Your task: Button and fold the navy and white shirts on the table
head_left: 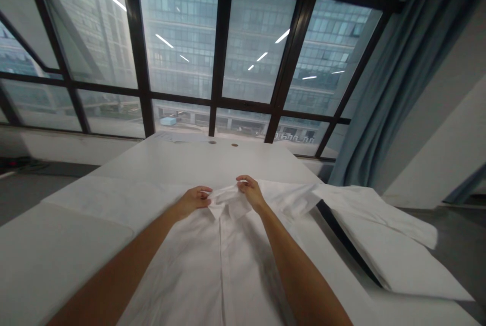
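Note:
A white shirt (197, 265) lies spread on the table, front side up, its button placket running down the middle. Its collar (228, 194) is at the far end, between my two hands. My left hand (194, 200) pinches the left side of the collar between thumb and fingers. On the collar's right side, my right hand (249, 192) is closed with bent fingers on the fabric. One sleeve stretches out to the left and the other to the right. My forearms cover parts of the shirt's body.
The white table (167, 159) reaches to the windows and has two round holes near its far edge. At right, a white board-like item (410, 260) with a dark edge lies under the right sleeve (383, 209). A blue curtain (383, 93) hangs beyond it.

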